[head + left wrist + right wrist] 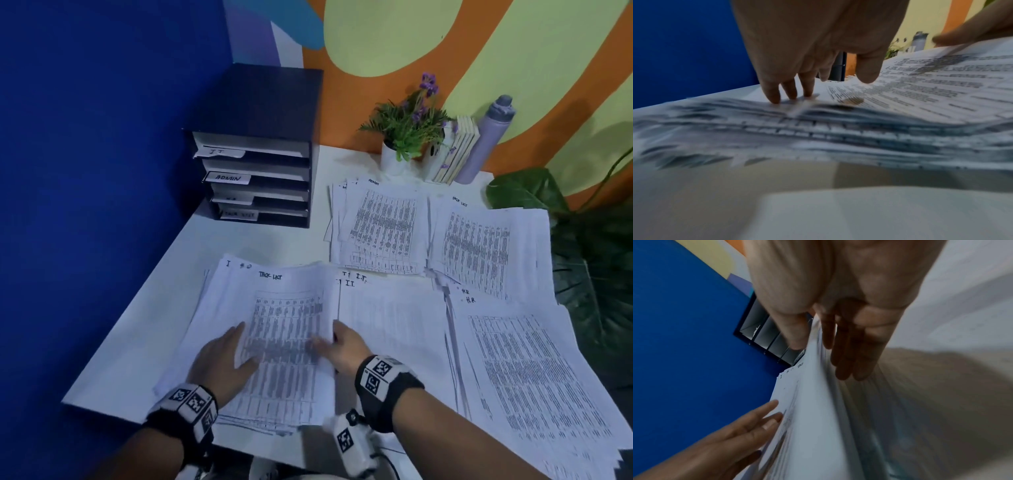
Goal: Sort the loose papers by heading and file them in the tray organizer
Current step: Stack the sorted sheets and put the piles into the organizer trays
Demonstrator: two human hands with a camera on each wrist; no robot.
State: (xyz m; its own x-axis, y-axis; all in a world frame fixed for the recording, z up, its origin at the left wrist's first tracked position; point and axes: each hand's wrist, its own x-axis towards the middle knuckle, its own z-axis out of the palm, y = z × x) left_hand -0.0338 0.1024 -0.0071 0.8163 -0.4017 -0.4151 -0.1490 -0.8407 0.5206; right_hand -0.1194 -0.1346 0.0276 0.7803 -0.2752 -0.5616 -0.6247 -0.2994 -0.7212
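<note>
My left hand (222, 359) lies palm down on the near pile of papers (274, 342), fingers (772, 95) straight and spread, tips pressing the top sheet, which is headed "TASK LIST". My right hand (342, 344) is at that sheet's right edge, just beside the left: thumb on top, straight fingers (849, 356) slid under, pinching the edge up off the pile. Beyond my right hand sit the sorted stacks: the I.T. stack (387, 325) directly past it, others farther out. The tray organizer (260, 154) stands well ahead of my left hand against the blue wall (85, 171), labelled trays facing me.
</note>
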